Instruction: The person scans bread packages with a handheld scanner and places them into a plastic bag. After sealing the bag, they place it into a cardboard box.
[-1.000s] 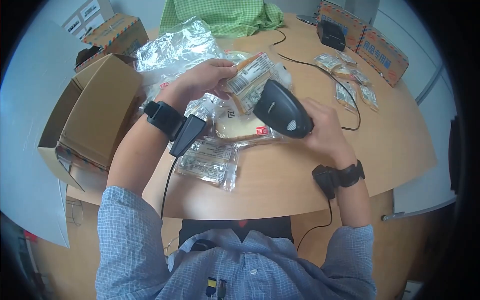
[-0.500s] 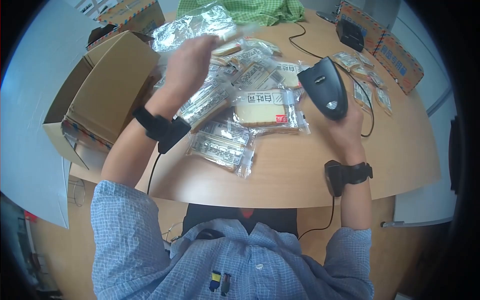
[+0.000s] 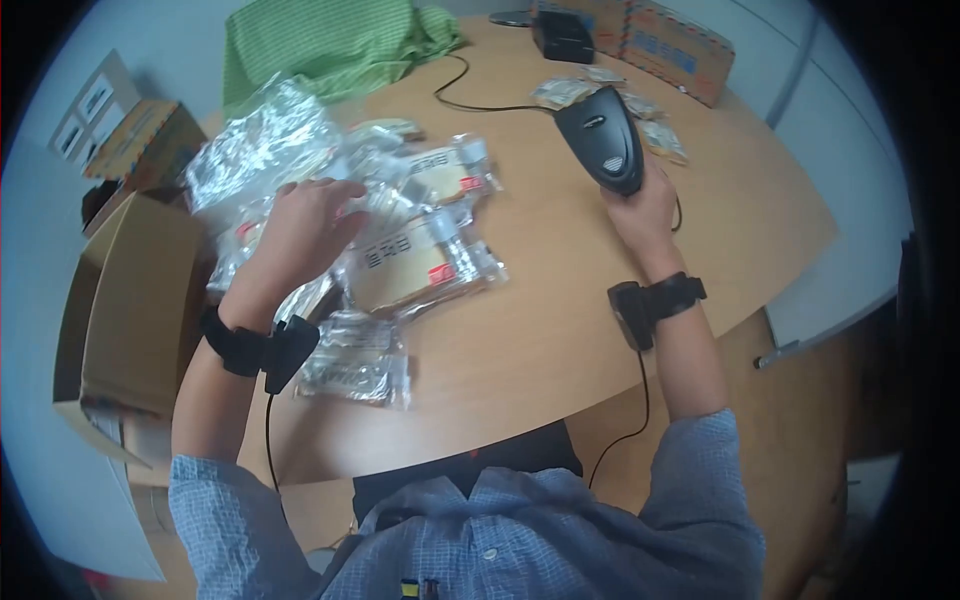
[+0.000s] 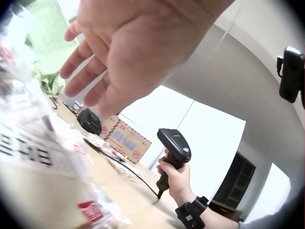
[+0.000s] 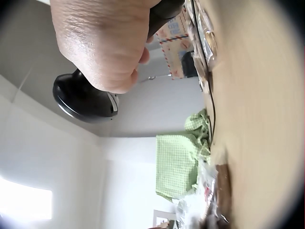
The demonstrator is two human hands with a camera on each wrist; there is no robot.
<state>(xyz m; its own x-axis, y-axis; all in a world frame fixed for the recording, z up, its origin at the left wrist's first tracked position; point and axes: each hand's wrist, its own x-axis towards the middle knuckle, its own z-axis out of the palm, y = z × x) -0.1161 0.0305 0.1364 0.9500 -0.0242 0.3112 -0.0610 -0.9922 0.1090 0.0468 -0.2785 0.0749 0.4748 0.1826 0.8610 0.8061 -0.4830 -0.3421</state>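
Note:
My left hand hovers over a pile of clear plastic packets of sliced white bread. Its palm and lightly bent fingers show empty in the left wrist view. Just beside it lies a bread packet with dark print and a red mark; a similar packet lies behind. At the pile's front is a packet with its printed label up. My right hand grips a black barcode scanner by its handle, raised over the right side of the table. The right wrist view catches the scanner's head beyond the hand.
An open cardboard box stands at the left, a smaller box behind it. Several small packets lie at the far right, before cardboard boxes and a black device. A green checked cloth sits at the back; a cable crosses the table.
The packet that my left hand held up by the scanner has left its fingers, after a move back over the pile. The right hand has drawn the scanner away to the right.

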